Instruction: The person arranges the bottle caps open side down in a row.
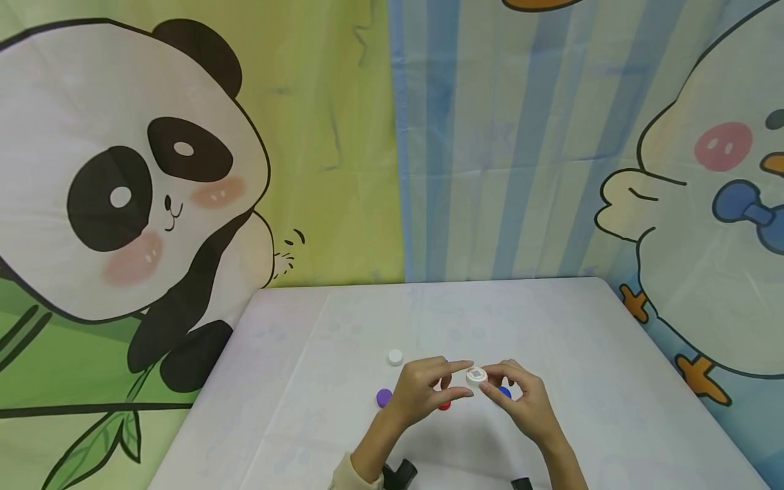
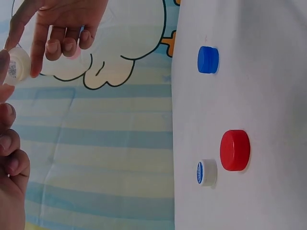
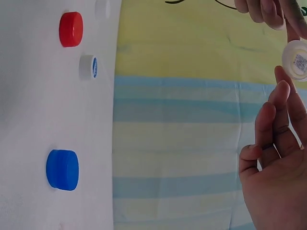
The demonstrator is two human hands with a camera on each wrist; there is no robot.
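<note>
A round white cap (image 1: 476, 376) with a printed square code on its face is held up between both hands above the table. My right hand (image 1: 517, 401) pinches its right side with thumb and forefinger. From the left, my left hand (image 1: 422, 389) has thumb and forefinger at the cap's edge, its other fingers curled in. The code on the cap (image 3: 300, 60) also shows in the right wrist view. Below the hands, a red cap (image 2: 235, 150), a blue cap (image 2: 208, 60) and a small white cap with blue print (image 2: 206, 173) sit on the table.
The white table (image 1: 318, 354) also bears a purple cap (image 1: 384, 397) beside the left wrist and another white cap (image 1: 395, 357) farther back. Printed curtains with a panda (image 1: 184, 204) and a white bird (image 1: 704, 286) stand around it. Dark wrist gear (image 1: 401, 473) shows at the front.
</note>
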